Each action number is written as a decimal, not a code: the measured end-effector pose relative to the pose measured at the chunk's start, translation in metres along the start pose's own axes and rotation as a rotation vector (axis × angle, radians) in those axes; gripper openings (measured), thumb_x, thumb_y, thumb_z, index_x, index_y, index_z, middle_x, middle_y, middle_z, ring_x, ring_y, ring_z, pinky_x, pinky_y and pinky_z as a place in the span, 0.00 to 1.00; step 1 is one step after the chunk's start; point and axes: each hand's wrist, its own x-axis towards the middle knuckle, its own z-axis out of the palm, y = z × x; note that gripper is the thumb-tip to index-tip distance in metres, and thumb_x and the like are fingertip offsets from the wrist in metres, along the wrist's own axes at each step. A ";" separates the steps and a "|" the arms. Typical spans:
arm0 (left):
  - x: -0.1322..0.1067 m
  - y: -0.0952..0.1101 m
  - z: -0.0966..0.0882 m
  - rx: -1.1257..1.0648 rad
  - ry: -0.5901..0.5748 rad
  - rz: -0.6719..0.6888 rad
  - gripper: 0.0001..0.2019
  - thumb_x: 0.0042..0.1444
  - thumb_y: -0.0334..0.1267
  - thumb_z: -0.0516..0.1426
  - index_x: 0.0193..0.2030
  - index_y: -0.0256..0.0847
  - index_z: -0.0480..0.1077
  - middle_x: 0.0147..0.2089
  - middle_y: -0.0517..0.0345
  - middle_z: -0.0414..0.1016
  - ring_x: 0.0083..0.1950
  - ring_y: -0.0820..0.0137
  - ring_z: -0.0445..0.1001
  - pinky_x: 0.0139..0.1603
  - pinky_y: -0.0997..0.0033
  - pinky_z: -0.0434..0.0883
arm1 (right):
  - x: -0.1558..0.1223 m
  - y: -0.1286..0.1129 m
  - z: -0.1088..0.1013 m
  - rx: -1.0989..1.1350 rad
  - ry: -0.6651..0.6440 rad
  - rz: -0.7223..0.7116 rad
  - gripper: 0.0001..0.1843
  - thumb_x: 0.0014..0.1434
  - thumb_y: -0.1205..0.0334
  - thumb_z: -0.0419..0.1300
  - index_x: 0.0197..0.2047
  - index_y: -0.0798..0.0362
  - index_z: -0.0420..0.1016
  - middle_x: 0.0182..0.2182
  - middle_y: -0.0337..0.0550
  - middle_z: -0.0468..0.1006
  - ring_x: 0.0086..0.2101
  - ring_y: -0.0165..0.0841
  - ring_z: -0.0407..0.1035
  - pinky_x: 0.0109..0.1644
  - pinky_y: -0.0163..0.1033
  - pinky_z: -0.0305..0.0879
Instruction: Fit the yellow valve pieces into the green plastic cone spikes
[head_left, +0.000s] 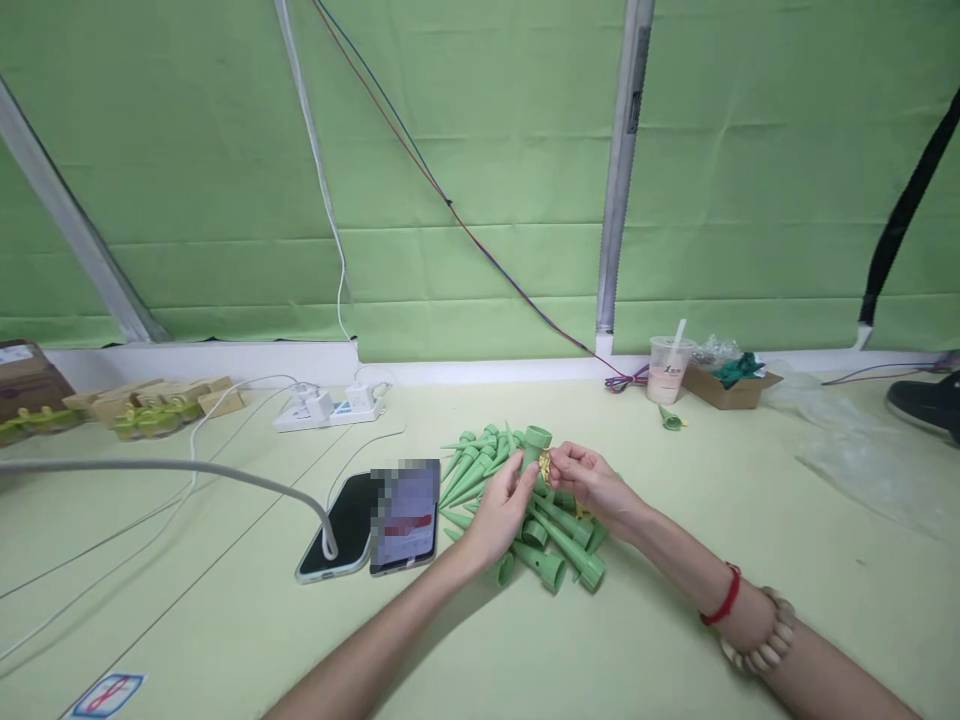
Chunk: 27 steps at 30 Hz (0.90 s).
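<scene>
My left hand (504, 508) is wrapped round a green plastic spike (537, 440), its wide hollow end pointing up. Close beside it, my right hand (592, 482) pinches a small yellow piece (544, 466) against the spike's side; what exactly the piece is, I cannot make out. Under and around both hands lies a pile of similar green spikes (471, 470), long and pointed with cup-like ends. Several of them point their open ends (553, 574) toward me. Part of the pile is hidden by my hands.
Two phones (405, 520) lie left of the pile, a cable over one. Behind them is a white power strip (330, 408). Toward the back right stand a drink cup (667, 370) and a cardboard box (726, 386). Plastic film (862, 460) lies right; yellow-green parts (156, 415) sit far left.
</scene>
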 end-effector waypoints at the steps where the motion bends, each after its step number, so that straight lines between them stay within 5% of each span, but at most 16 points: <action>1: 0.000 -0.001 0.001 0.000 0.009 -0.002 0.18 0.53 0.53 0.48 0.36 0.39 0.64 0.20 0.64 0.56 0.23 0.74 0.56 0.24 0.74 0.55 | 0.000 0.001 0.000 -0.014 0.009 -0.006 0.16 0.42 0.52 0.66 0.22 0.55 0.67 0.18 0.34 0.69 0.22 0.23 0.63 0.32 0.32 0.62; 6: -0.001 -0.004 0.003 -0.022 0.044 -0.012 0.18 0.52 0.53 0.49 0.36 0.39 0.65 0.19 0.63 0.56 0.25 0.72 0.58 0.24 0.74 0.57 | -0.002 0.000 0.002 -0.231 0.061 -0.115 0.16 0.43 0.50 0.64 0.25 0.54 0.68 0.20 0.36 0.71 0.23 0.27 0.66 0.33 0.36 0.64; 11: -0.001 -0.002 0.002 -0.139 -0.051 -0.077 0.19 0.53 0.53 0.48 0.40 0.39 0.61 0.17 0.68 0.50 0.21 0.76 0.52 0.22 0.75 0.54 | -0.007 0.000 0.004 -0.507 0.145 -0.361 0.13 0.48 0.53 0.61 0.26 0.54 0.68 0.24 0.40 0.73 0.27 0.31 0.68 0.34 0.37 0.65; 16: 0.001 0.002 0.002 -0.268 -0.142 -0.099 0.17 0.54 0.53 0.48 0.37 0.39 0.56 0.15 0.71 0.44 0.19 0.78 0.49 0.23 0.76 0.54 | -0.004 0.008 0.001 -0.461 0.127 -0.315 0.13 0.49 0.51 0.60 0.28 0.54 0.68 0.23 0.40 0.73 0.26 0.31 0.68 0.33 0.37 0.66; 21: 0.003 0.006 -0.001 -0.185 -0.129 -0.059 0.17 0.54 0.54 0.47 0.30 0.40 0.55 0.17 0.69 0.46 0.20 0.78 0.49 0.22 0.76 0.53 | -0.005 0.006 -0.001 -0.655 0.179 -0.397 0.13 0.50 0.51 0.59 0.28 0.53 0.69 0.25 0.40 0.74 0.29 0.32 0.68 0.32 0.36 0.64; 27: 0.004 0.007 -0.005 -0.043 -0.088 -0.002 0.17 0.55 0.52 0.46 0.28 0.40 0.58 0.19 0.66 0.46 0.20 0.78 0.47 0.20 0.76 0.49 | -0.005 0.007 0.003 -0.492 0.109 -0.315 0.14 0.49 0.50 0.60 0.26 0.53 0.68 0.21 0.39 0.72 0.25 0.30 0.67 0.32 0.35 0.66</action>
